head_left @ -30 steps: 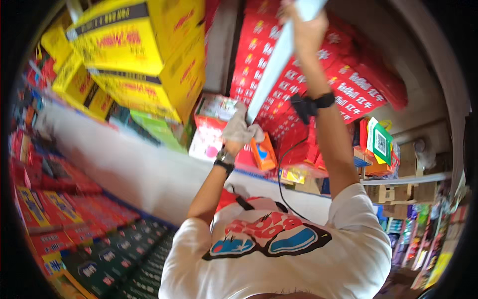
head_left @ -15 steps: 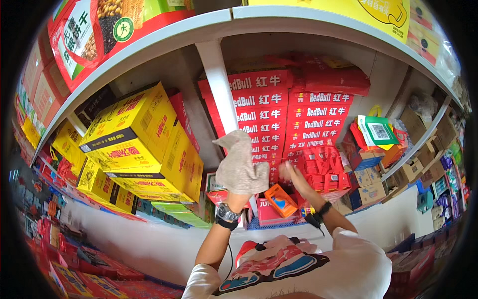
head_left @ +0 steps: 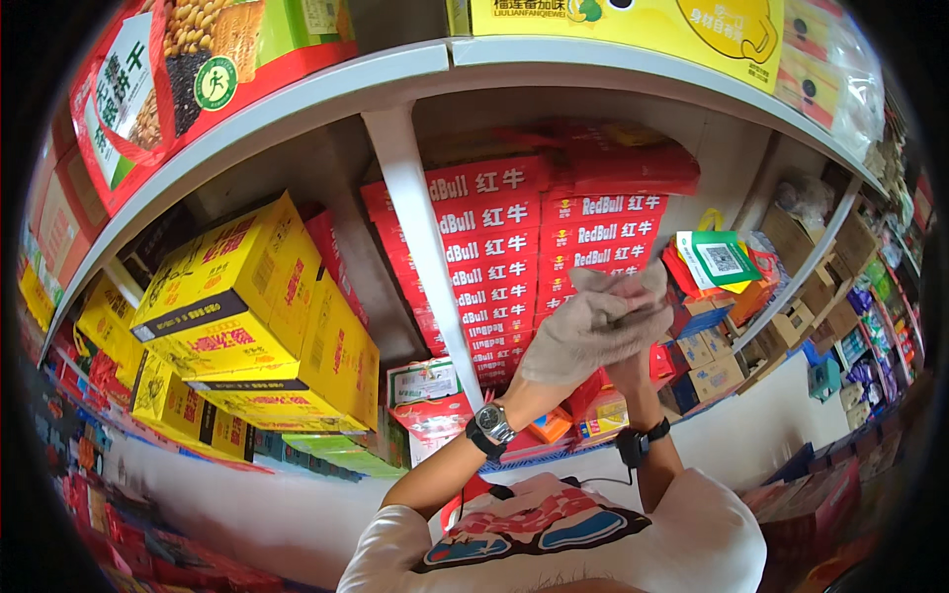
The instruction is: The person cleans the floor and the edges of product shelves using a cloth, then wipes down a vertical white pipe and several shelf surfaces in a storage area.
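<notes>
My left hand (head_left: 583, 334) is covered by grey knitted cloth that looks like a glove. It reaches across to my right hand (head_left: 630, 372), and the two meet in front of the red drink cartons (head_left: 491, 245). The left fingers curl around the right hand's fingers or some grey cloth there; motion blur hides which. Most of the right hand is behind the left, so its fingers cannot be made out. Just below my hands, an orange box (head_left: 551, 426) is partly hidden by my left forearm. Red packages (head_left: 660, 368) show beside the right hand.
A white shelf post (head_left: 420, 227) stands left of my hands, and a shelf edge (head_left: 554, 57) arches above. Large yellow cartons (head_left: 232, 306) are stacked at left. To the right are a green-and-white card with a square code (head_left: 720, 259) and brown boxes (head_left: 714, 378).
My left hand has moved right to meet my right hand. The grey cloth that hung loosely over it now follows its shape more closely. The view has shifted slightly.
</notes>
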The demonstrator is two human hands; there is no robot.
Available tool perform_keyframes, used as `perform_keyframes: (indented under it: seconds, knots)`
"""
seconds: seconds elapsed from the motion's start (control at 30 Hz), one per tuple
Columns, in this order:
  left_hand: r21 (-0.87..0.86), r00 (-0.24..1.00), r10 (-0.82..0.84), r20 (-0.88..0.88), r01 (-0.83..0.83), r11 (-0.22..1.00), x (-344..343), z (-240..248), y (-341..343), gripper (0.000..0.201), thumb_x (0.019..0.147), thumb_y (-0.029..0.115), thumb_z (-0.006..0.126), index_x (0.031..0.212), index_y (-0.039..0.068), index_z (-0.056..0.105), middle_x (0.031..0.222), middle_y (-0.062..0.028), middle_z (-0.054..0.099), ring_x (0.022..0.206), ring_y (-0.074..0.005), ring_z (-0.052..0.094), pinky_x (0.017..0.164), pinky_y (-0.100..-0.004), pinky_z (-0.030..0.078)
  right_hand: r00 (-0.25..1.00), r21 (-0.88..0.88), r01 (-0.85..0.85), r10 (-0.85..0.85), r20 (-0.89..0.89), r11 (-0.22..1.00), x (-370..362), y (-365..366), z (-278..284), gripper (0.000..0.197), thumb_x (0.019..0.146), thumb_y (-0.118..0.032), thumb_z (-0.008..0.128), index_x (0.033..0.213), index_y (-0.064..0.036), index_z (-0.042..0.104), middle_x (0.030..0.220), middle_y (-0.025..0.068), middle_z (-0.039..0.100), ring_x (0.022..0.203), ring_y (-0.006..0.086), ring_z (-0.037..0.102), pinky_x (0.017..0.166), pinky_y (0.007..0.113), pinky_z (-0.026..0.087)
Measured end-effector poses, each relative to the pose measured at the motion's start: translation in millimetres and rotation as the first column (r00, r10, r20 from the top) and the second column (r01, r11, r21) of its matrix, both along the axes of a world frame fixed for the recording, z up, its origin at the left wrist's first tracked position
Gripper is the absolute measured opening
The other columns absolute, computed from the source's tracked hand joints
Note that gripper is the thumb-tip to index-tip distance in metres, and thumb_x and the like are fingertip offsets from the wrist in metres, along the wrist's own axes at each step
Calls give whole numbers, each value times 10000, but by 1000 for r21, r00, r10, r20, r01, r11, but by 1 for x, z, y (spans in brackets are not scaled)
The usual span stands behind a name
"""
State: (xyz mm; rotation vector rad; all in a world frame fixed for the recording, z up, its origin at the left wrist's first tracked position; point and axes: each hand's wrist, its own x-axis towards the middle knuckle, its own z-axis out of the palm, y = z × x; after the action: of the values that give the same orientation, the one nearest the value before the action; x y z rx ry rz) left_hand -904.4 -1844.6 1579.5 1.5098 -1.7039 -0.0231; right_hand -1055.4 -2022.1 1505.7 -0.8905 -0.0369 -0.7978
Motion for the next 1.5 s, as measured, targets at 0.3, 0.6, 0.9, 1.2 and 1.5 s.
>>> perform_keyframes:
  seconds: [0.3, 0.6, 0.9, 1.2, 1.5]
  knots:
    - [649, 942, -335, -6, 259, 716, 63, -106, 78, 573, 1107, 361, 767, 1567, 26, 699, 1550, -215, 732, 1377, -442, 716, 1160, -517, 590, 984, -135, 173, -165, 64, 976, 32, -66, 112, 692, 1226, -723, 456, 1310, -72, 676, 1163, 123, 740, 1036, 262, 729, 848, 405, 616]
    - [242, 974, -225, 13, 215, 946, 151, -79, 165, 447, 1109, 260, 779, 1500, 50, 720, 1451, -168, 767, 1267, -423, 751, 1094, -507, 623, -154, -196, 945, -882, 445, -263, 116, -104, 268, 335, 1070, -59, 727, 1387, 45, 715, 1355, 166, 787, 1251, 280, 731, 1140, 449, 567]
    - [25, 987, -161, -28, 162, 986, 182, -79, 188, 380, 1068, 141, 834, 1431, 39, 792, 1482, -191, 791, 1393, -418, 725, 1193, -516, 587, -168, -346, 783, -711, 683, -517, 219, 3, 290, 332, 756, 62, 752, 1076, -6, 697, 1068, 239, 705, 1058, 500, 663, 946, 574, 538]
    - [-495, 961, 266, -79, -270, 826, 191, -29, 135, 405, 1139, 168, 732, 1502, -12, 720, 1691, -216, 612, 1567, -445, 553, 1293, -606, 439, 2, -416, 419, -457, 889, -807, 167, 4, 314, 461, 704, -134, 911, 1155, -92, 823, 1232, 207, 755, 1214, 474, 681, 1059, 581, 568]
    - [-529, 862, 449, -238, -502, 684, 107, -5, 49, 586, 1100, 129, 696, 1661, -11, 600, 1824, -232, 476, 1660, -452, 467, 1356, -648, 352, 23, -458, 172, -461, 887, -872, 54, -116, 315, 422, 741, -172, 847, 1162, -163, 868, 1318, 108, 804, 1285, 375, 710, 1135, 576, 547]
